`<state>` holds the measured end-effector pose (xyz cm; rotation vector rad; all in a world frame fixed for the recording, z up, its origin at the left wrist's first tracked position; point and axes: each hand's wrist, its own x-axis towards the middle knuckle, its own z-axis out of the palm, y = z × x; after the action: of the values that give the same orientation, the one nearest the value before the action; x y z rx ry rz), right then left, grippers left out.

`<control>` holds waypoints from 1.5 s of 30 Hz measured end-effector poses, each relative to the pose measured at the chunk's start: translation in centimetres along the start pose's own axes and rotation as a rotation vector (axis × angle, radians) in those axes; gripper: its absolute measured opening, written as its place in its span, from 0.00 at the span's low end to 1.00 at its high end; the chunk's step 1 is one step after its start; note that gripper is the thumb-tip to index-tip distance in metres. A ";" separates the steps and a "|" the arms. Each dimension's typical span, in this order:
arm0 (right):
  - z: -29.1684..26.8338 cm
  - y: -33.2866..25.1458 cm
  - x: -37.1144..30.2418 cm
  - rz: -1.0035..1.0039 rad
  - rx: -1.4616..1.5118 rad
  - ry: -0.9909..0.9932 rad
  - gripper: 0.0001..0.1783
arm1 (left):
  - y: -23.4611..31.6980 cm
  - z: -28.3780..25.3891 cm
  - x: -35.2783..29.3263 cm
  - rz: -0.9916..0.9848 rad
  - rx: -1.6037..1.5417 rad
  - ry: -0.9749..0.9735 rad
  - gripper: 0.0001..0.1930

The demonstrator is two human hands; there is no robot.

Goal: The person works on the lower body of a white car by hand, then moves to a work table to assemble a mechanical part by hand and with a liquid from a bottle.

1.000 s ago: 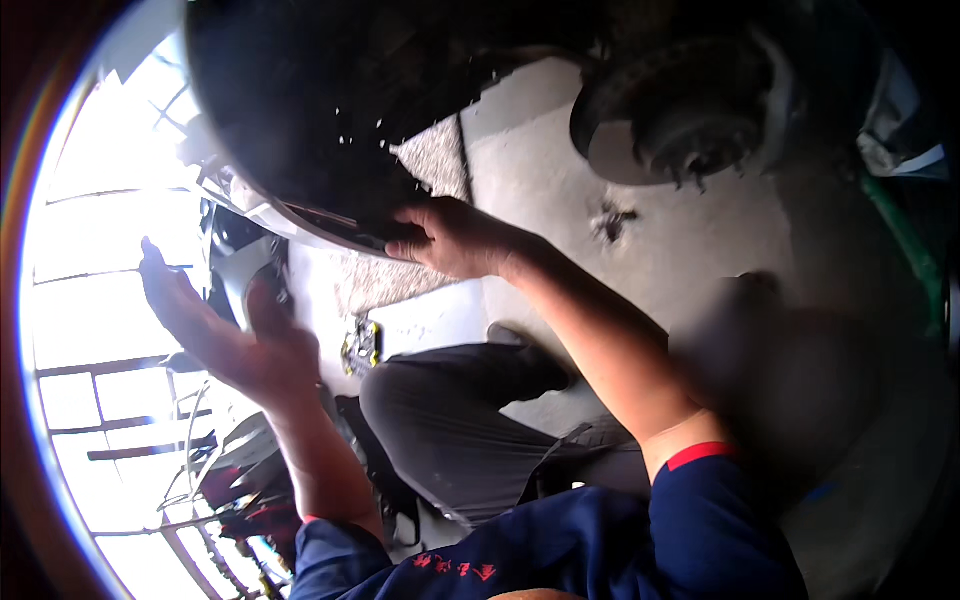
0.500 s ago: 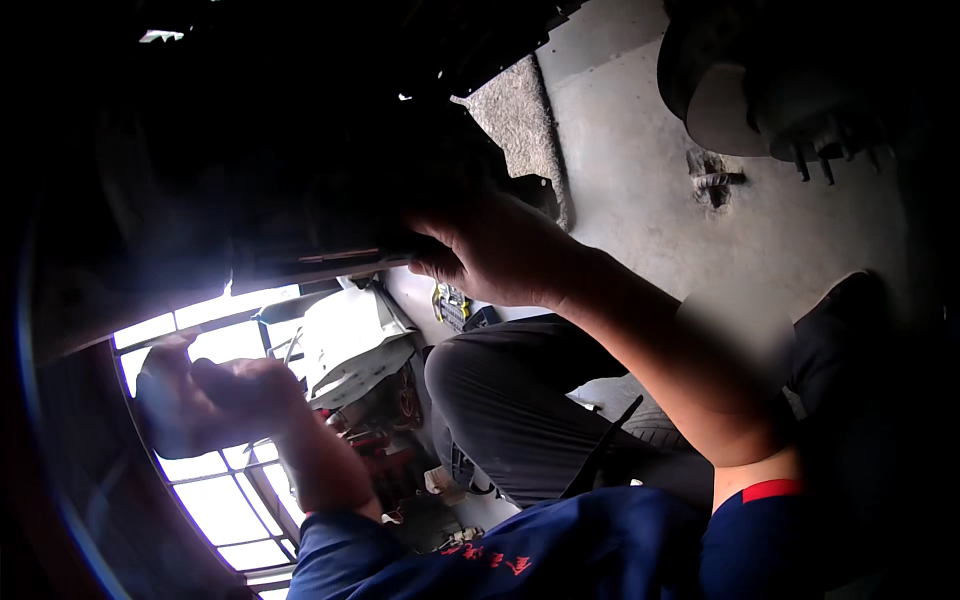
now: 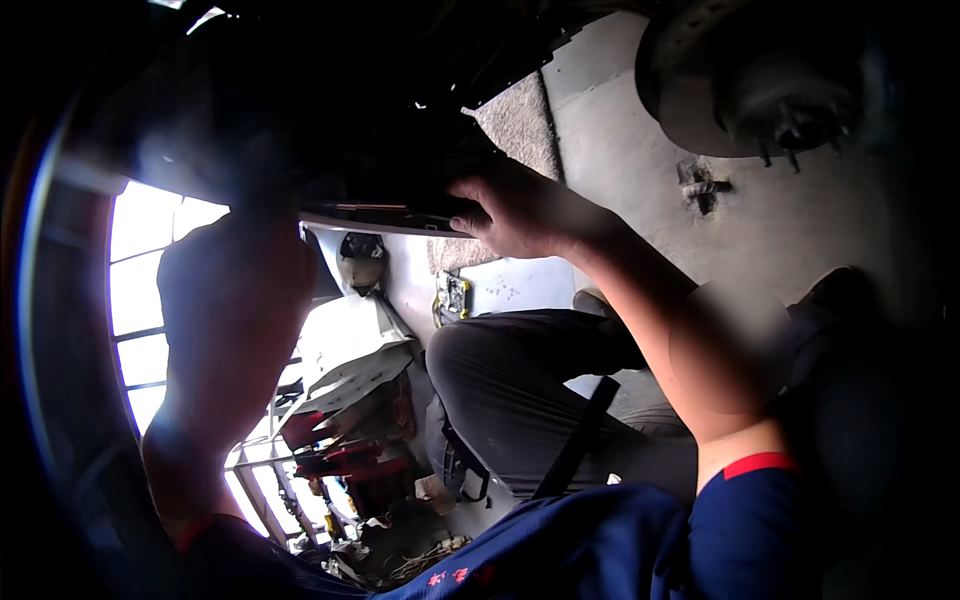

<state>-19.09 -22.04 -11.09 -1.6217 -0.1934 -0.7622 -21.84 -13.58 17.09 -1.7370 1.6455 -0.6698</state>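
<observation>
Head view, looking up beneath a raised vehicle. The right hand [image 3: 515, 210] reaches in from 5 o'clock toward the centre, fingers curled closed over the lower edge of a dark underbody panel [image 3: 330, 140], thumb side pressed to its pale rim; panel and hand are touching. The panel fills the upper field from 9 to 12 o'clock and is largely in shadow, so its detail cannot be told. The left hand [image 3: 235, 300] rises from 7 o'clock, seen from the back in silhouette against bright window panes [image 3: 140, 300]; it lies just below the panel's edge, and whether it is open, closed or in contact with the panel cannot be told. At 1 o'clock a brake disc with wheel studs [image 3: 760, 90] hangs over the grey concrete floor [image 3: 620, 180]. Near the centre, toward 6 o'clock, the person's bent knee in dark trousers [image 3: 510, 390] shows; a blue sleeve with red cuff [image 3: 750, 510] lies at 5 o'clock. Red-handled tools [image 3: 345, 455] lie at 7 o'clock, well apart from both hands
</observation>
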 end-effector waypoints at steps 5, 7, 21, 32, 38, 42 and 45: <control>-1.6 -3.4 -1.1 -0.022 -0.112 0.020 0.21 | -0.2 0.0 0.7 0.043 -0.004 -0.003 0.04; -0.1 -5.1 -0.1 -0.101 0.003 0.087 0.24 | -0.5 -2.8 -0.6 0.002 0.087 -0.054 0.04; 4.8 15.7 -12.0 0.836 -0.065 -0.075 0.13 | 3.6 17.0 -19.3 0.494 -0.945 -0.092 0.16; 19.6 8.6 -12.7 1.259 -0.183 -0.752 0.10 | 4.0 28.3 -34.5 -0.130 -1.492 0.367 0.21; 34.0 -0.9 2.8 1.088 -0.303 -1.016 0.11 | 4.2 27.6 -45.8 -0.509 -1.527 0.287 0.16; 39.3 -7.5 13.4 0.893 -0.446 -1.282 0.12 | 4.0 24.4 -49.5 -0.882 -1.366 -0.278 0.19; 40.7 -8.6 21.3 0.842 -0.531 -1.367 0.12 | -2.6 21.1 -52.3 -1.140 -1.693 -0.717 0.22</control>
<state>7.51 11.43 7.75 -2.2247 -0.2382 1.0999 -8.86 40.66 8.54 -3.3648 0.2569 1.3333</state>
